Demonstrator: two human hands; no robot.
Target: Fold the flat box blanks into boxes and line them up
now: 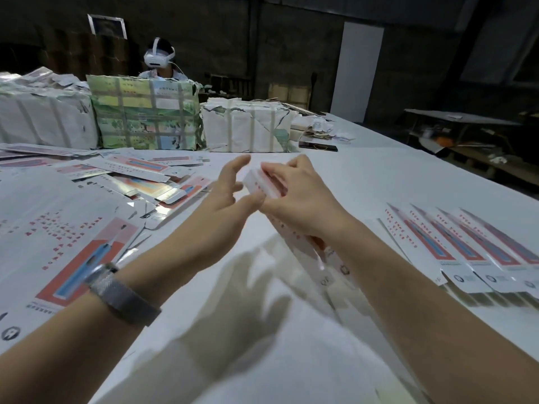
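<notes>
A long white box (264,185) with red print is held up above the white worktop (291,330), near the middle of the view, its far end raised and its near end running down behind the right wrist, blurred there; the right hand (300,191) has it in its grip, fingers curled over the upper end and pinching it; the left hand (224,196) is just beside that end with fingers spread and relaxed, its thumb touching the box's side, its grip open and closed round nothing; a grey mesh watch band (122,298) sits on the left wrist; both hands cast a soft shadow on the worktop below.

To the right, a row of folded boxes (466,249) lies side by side on the worktop, each with a red and blue panel, edges touching or overlapping, running off the right edge; to the left, a loose heap of flat box blanks (131,176) is spread across the worktop, some overlapping, the nearest large blank (58,249) lying under the left forearm.

Farther back, wrapped bundles (145,112) stand in a line, one in green printed paper between two in white; a dark phone (318,146) lies just beside the right-hand white bundle; behind the bundles sits another person wearing a white headset (159,57); the room beyond is dim.
</notes>
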